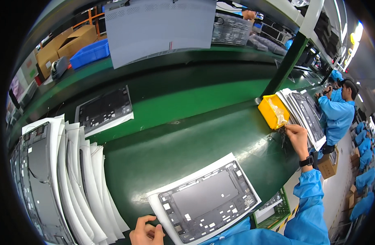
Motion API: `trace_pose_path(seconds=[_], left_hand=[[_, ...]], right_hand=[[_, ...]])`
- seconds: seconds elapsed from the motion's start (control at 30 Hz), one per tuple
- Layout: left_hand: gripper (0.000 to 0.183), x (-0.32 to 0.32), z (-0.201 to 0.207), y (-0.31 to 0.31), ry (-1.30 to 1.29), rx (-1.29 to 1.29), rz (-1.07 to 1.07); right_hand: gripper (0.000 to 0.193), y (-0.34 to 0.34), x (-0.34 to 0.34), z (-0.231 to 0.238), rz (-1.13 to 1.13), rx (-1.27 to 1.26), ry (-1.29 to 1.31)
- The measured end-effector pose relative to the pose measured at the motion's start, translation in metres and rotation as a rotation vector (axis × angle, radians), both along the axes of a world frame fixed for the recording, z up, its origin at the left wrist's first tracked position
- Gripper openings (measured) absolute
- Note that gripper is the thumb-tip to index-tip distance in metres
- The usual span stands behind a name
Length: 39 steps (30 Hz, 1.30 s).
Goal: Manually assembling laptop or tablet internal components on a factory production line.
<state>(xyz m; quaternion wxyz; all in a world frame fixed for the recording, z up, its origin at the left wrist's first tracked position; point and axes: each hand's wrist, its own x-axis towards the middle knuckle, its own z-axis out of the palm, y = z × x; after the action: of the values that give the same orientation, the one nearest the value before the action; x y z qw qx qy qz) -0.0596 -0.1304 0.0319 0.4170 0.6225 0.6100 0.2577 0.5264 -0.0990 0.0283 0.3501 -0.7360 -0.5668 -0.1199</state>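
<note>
The left hand (146, 232) rests at the lower edge of the view with its fingers curled loosely, the fingertips touching the near left corner of the white sheet (161, 197) that lies on the dark green surface (171, 143); it grips nothing. A grey tablet back cover (208, 201), rectangular and fitted with small white and black pads along its borders, lies flat on this sheet, tilted with its right end further from the person. The right hand (297, 138) is extended to the right, with a black wristband and a blue sleeve behind it; its fingertips are pinched together just below the yellow parts bin (272, 110), at a small cluster of dark parts lying on the surface. Whether a part is held between the fingers cannot be determined. The bin is tilted and contains a clear plastic bag. Directly right of the bin, a fanned stack of covers on white sheets (308, 114) leans along the surface edge. A larger fanned stack of the same covers and sheets (61, 175) occupies the left side. A further single cover on a sheet (105, 109) lies on the lighter green belt beyond. A co-worker in blue workwear (338, 112) stands at the far right.
</note>
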Motion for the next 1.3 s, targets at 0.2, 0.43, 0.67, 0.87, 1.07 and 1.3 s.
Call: trace_pose_path(seconds=[0.2, 0.43, 0.67, 0.87, 1.07, 1.3], left_hand=[[0.023, -0.004, -0.003, -0.004, -0.093, -0.129, 0.07], [0.022, 0.0, 0.003, 0.009, -0.067, -0.017, 0.037], [0.014, 0.042, 0.03, 0.038, -0.051, 0.291, -0.298], [0.013, 0.09, -0.006, 0.089, -0.358, 0.109, -0.287], [0.017, 0.085, -0.033, 0.099, -0.502, -0.051, -0.282], [0.017, 0.088, -0.022, 0.109, -0.409, -0.168, -0.357]], right_hand=[[0.019, 0.01, -0.006, -0.011, -0.046, 0.041, 0.205], [0.017, -0.005, -0.057, 0.045, 0.199, 0.137, 0.727], [0.012, 0.015, -0.235, 0.084, 0.883, -0.333, 0.457], [0.016, 0.049, -0.278, -0.012, 1.098, -0.03, 0.308], [0.02, 0.058, -0.276, -0.027, 1.144, 0.013, 0.369], [0.025, 0.062, -0.268, -0.033, 1.137, -0.009, 0.316]])
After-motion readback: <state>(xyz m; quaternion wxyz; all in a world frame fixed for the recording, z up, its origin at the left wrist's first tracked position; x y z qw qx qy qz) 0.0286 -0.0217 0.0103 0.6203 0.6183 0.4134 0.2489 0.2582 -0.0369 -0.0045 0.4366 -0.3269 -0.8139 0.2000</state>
